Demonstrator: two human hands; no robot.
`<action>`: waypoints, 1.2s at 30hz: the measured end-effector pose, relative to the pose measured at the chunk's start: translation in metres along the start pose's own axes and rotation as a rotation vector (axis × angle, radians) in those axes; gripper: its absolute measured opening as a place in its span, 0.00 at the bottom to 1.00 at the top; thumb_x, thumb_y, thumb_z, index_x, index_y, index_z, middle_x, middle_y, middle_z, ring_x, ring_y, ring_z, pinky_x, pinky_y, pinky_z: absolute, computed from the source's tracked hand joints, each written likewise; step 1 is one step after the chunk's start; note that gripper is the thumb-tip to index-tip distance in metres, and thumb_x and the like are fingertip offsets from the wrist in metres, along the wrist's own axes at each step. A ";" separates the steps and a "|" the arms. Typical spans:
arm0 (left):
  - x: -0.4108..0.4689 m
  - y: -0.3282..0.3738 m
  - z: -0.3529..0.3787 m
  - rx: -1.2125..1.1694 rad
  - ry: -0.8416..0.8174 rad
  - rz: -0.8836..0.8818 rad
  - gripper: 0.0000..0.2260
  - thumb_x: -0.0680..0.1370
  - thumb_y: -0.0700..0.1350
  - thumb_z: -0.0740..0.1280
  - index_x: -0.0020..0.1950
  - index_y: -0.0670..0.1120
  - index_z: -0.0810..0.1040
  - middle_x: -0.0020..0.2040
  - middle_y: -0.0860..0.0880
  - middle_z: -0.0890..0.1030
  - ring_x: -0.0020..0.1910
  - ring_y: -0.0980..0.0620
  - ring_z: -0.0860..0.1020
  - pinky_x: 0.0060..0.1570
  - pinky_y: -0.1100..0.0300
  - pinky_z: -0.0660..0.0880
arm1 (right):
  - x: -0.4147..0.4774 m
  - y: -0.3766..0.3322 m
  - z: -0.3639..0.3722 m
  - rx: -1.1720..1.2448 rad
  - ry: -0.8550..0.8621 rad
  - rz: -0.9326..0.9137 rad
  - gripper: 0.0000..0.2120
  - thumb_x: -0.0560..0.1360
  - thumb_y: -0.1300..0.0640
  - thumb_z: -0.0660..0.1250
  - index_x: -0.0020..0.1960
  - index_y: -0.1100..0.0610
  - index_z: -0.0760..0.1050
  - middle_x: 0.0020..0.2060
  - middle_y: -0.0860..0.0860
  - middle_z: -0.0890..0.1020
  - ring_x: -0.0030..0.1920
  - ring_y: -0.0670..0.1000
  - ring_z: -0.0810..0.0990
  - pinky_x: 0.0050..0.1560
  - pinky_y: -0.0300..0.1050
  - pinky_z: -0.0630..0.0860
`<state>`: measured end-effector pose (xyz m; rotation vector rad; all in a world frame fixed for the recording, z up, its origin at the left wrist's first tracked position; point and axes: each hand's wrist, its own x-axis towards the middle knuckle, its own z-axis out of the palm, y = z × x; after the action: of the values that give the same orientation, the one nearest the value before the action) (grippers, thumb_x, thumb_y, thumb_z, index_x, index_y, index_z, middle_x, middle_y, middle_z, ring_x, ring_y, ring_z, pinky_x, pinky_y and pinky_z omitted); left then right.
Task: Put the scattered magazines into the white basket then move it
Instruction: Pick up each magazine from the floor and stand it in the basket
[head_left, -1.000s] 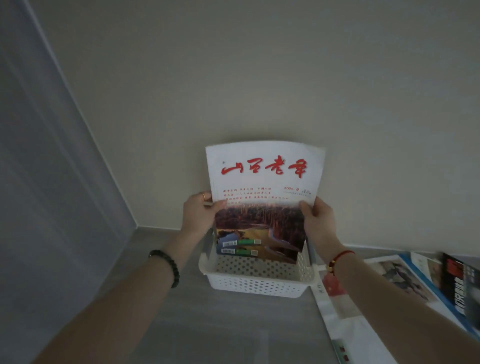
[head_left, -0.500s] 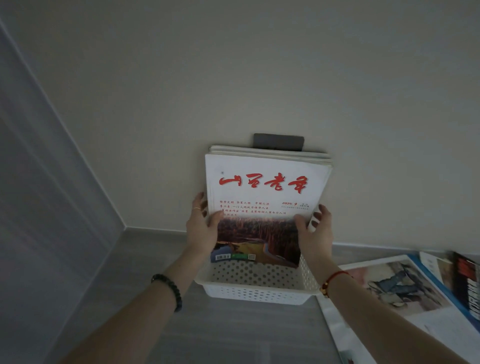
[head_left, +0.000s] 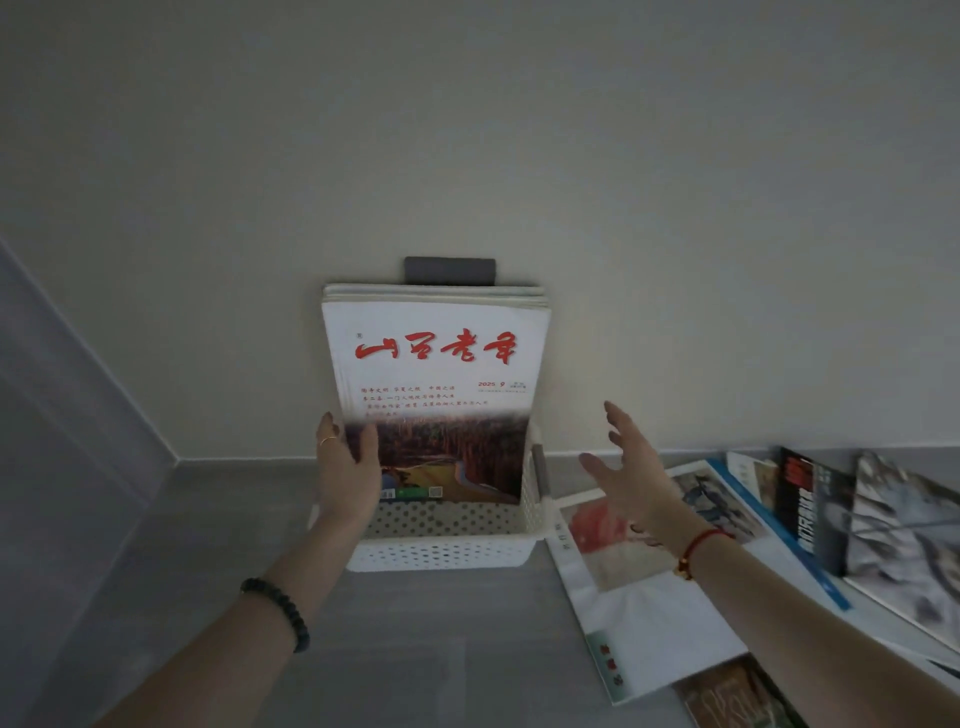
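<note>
My left hand (head_left: 345, 470) gripped the red-titled white magazine (head_left: 436, 364), propping it upright in the white perforated basket (head_left: 441, 553); right hand (head_left: 631, 467), three o'clock, spread empty.

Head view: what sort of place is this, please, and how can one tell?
Indoors, probably the corner of a room in a home or office, seen at floor level. A plain cream wall meets a grey floor, a white basket stands by the wall, and magazines lie spread beside it.
</note>
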<state>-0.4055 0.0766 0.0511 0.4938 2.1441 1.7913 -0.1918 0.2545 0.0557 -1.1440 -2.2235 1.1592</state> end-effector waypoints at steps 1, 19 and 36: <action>-0.010 -0.001 0.002 0.013 0.005 0.046 0.22 0.78 0.41 0.57 0.70 0.39 0.56 0.69 0.41 0.68 0.67 0.45 0.68 0.68 0.50 0.65 | -0.008 0.012 -0.015 -0.018 0.006 0.030 0.33 0.73 0.58 0.66 0.73 0.53 0.52 0.72 0.53 0.61 0.70 0.55 0.63 0.68 0.54 0.64; -0.217 -0.027 0.113 0.142 -0.340 -0.355 0.20 0.78 0.45 0.59 0.70 0.45 0.61 0.68 0.46 0.68 0.67 0.47 0.67 0.57 0.60 0.63 | -0.120 0.151 -0.063 -0.751 -0.424 -0.072 0.42 0.70 0.42 0.65 0.74 0.49 0.43 0.75 0.51 0.43 0.74 0.53 0.43 0.73 0.56 0.44; -0.270 -0.040 0.151 -0.029 -0.391 -0.704 0.03 0.73 0.38 0.65 0.44 0.40 0.77 0.32 0.48 0.83 0.31 0.52 0.81 0.28 0.62 0.77 | -0.200 0.185 -0.098 -0.857 -0.359 -0.269 0.35 0.70 0.34 0.49 0.71 0.52 0.58 0.72 0.54 0.62 0.71 0.53 0.62 0.69 0.57 0.63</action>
<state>-0.0997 0.0823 -0.0112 0.0461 1.7146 1.2101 0.0805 0.2031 -0.0303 -0.8825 -3.1720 0.2816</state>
